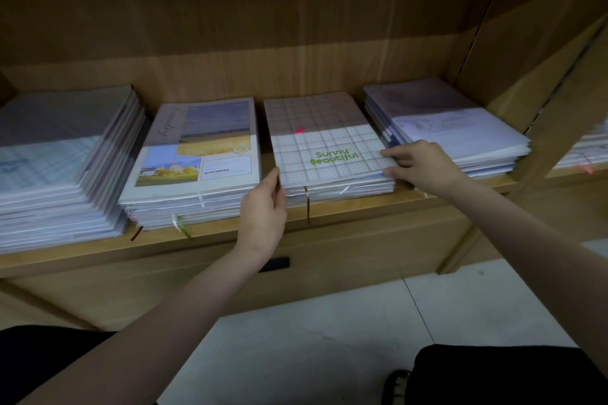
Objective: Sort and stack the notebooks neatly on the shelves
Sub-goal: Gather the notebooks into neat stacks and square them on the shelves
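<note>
- Both hands bracket the checked notebook point(324, 145) atop the third pile: left hand point(263, 207) with thumb against its near-left corner, right hand point(419, 166) pinching its right edge between thumb and curled fingers, apparently to square it with the pile beneath.
- Four notebook piles line the wooden shelf point(204, 240), set side by side with narrow gaps.
- Leftmost pile point(62, 171) leans, fanned out, likely needing straightening next.

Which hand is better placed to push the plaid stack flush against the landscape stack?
Right hand: probably, it already grips the plaid stack on its far side from the landscape stack.
</note>
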`<state>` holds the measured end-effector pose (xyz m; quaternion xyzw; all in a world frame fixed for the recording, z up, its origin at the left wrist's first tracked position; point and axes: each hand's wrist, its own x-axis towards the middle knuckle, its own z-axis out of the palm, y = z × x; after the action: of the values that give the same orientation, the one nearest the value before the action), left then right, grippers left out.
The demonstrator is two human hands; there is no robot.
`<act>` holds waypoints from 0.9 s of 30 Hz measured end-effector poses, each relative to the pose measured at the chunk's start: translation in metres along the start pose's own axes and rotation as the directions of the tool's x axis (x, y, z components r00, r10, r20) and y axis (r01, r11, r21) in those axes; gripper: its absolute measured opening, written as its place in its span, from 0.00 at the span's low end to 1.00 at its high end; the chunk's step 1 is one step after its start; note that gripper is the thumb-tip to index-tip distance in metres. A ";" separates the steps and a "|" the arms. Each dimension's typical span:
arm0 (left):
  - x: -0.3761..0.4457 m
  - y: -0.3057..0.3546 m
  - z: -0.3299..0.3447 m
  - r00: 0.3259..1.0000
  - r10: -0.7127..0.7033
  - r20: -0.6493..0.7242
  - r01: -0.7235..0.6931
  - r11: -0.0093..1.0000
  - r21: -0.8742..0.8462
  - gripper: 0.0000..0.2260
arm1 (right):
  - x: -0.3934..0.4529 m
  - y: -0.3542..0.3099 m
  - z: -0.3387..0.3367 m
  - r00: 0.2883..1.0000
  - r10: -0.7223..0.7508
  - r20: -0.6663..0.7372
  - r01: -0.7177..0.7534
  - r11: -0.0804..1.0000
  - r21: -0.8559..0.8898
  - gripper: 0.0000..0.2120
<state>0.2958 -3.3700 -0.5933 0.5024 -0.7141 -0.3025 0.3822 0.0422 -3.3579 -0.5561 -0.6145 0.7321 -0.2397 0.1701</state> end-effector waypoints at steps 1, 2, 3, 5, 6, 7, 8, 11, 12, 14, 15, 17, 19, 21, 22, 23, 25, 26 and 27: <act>0.004 0.001 0.000 1.000 0.002 -0.021 -0.002 1.000 0.010 0.19 | 0.000 0.001 0.000 1.000 0.004 -0.008 -0.004 1.000 0.024 0.21; 0.008 0.000 0.001 0.999 -0.007 -0.032 0.007 1.000 0.022 0.19 | -0.001 0.001 0.000 1.000 0.010 -0.015 -0.009 0.999 0.054 0.21; 0.010 0.001 0.002 0.999 -0.018 -0.039 0.019 0.999 0.032 0.18 | -0.001 0.001 0.000 1.000 0.015 -0.021 -0.014 0.996 0.083 0.21; 0.013 0.002 0.003 0.999 -0.026 -0.047 0.028 0.998 0.052 0.18 | -0.002 0.001 0.000 0.999 0.022 -0.038 -0.017 0.993 0.120 0.21; 0.013 0.002 0.005 0.999 -0.015 -0.052 0.019 0.998 0.067 0.18 | -0.002 0.002 0.000 0.999 0.026 -0.045 -0.019 0.991 0.131 0.21; 0.012 0.002 0.006 0.998 -0.005 -0.059 0.010 0.996 0.089 0.18 | -0.002 0.002 0.000 0.999 0.028 -0.044 -0.021 0.990 0.143 0.21; 0.013 0.001 0.006 0.998 -0.003 -0.063 0.010 0.994 0.112 0.19 | -0.002 0.003 -0.001 0.999 0.027 -0.035 -0.021 0.988 0.155 0.21; 0.014 0.001 0.006 1.000 0.010 -0.011 -0.008 0.985 0.175 0.20 | -0.001 0.004 -0.002 0.999 0.010 0.053 -0.016 0.993 0.114 0.27; 0.013 0.001 0.006 0.999 0.018 0.028 -0.024 0.978 0.208 0.22 | 0.000 0.005 -0.001 0.996 -0.001 0.090 -0.001 1.000 0.029 0.31; 0.012 0.002 0.005 0.996 0.016 0.083 -0.040 0.956 0.292 0.27 | 0.000 0.004 0.006 0.988 -0.021 0.152 0.043 0.988 -0.147 0.39; 0.012 0.002 0.005 0.996 0.011 0.090 -0.039 0.948 0.315 0.28 | -0.001 0.003 0.009 0.986 -0.030 0.165 0.063 0.979 -0.194 0.41; 0.014 0.001 0.005 0.996 -0.015 0.085 -0.012 0.952 0.306 0.29 | 0.000 0.002 0.012 0.986 -0.058 0.156 0.096 0.964 -0.250 0.42; 0.016 0.001 0.006 0.995 -0.061 0.073 0.041 0.967 0.251 0.29 | 0.002 0.001 0.009 0.988 -0.082 0.130 0.116 0.955 -0.274 0.41; 0.016 0.000 0.007 0.995 -0.079 0.057 0.063 0.969 0.241 0.29 | 0.004 0.001 0.007 0.989 -0.097 0.110 0.124 0.951 -0.285 0.40; 0.015 0.000 0.008 0.996 -0.070 0.056 0.053 0.965 0.255 0.29 | 0.005 0.001 0.007 0.990 -0.099 0.105 0.126 0.951 -0.284 0.40; 0.012 0.000 0.009 0.996 -0.061 0.062 0.042 0.962 0.269 0.29 | 0.005 0.001 0.007 0.990 -0.098 0.104 0.124 0.951 -0.283 0.40; 0.010 0.000 0.009 0.996 -0.053 0.071 0.029 0.953 0.301 0.30 | 0.004 0.002 0.007 0.989 -0.095 0.109 0.123 0.950 -0.286 0.40; 0.010 -0.001 0.010 0.996 -0.048 0.070 0.024 0.949 0.316 0.30 | 0.004 0.003 0.008 0.990 -0.094 0.108 0.121 0.951 -0.283 0.40; 0.010 -0.002 0.010 0.997 -0.039 0.067 0.014 0.944 0.330 0.31 | 0.004 0.003 0.008 0.990 -0.093 0.103 0.119 0.953 -0.279 0.41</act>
<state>0.2859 -3.3795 -0.5975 0.5574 -0.7612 -0.2023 0.2626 0.0429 -3.3627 -0.5645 -0.6810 0.7166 -0.1136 0.0991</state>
